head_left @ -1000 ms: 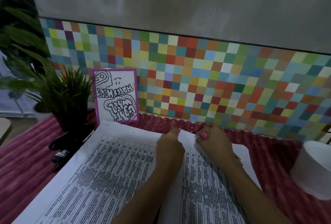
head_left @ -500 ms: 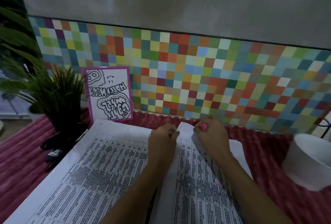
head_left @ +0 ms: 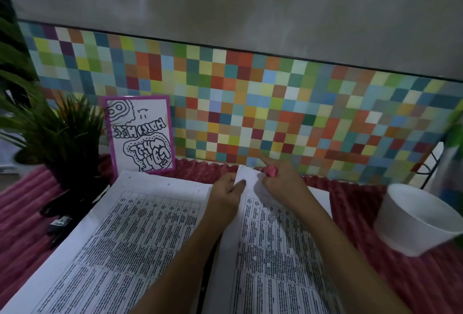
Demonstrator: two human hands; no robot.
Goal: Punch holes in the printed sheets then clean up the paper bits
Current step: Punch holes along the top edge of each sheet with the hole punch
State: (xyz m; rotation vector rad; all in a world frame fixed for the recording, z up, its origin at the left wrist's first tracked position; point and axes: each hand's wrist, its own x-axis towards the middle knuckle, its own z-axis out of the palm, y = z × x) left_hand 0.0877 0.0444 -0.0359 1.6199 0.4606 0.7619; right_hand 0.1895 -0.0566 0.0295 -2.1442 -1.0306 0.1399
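Reaching forward over the printed sheets (head_left: pixel 130 243) on the worktop with both forearms, wrists close together at the far edge. With the left hand (head_left: pixel 225 194), pinching the lifted top corner of the right-hand sheet (head_left: pixel 275 271), thumb flat on its face. With the right hand (head_left: pixel 285 185), curled, gripping a small pink object (head_left: pixel 271 171), index finger stuck out; too small to identify. Beside the dark potted plant (head_left: pixel 62 138), something black (head_left: pixel 57 216), hard to make out. Scattered on the right-hand sheet, tiny round paper bits (head_left: pixel 254 258). Underneath, ribbed pink cloth (head_left: pixel 375 276); at right, a smooth white tapered cup (head_left: pixel 413 223).
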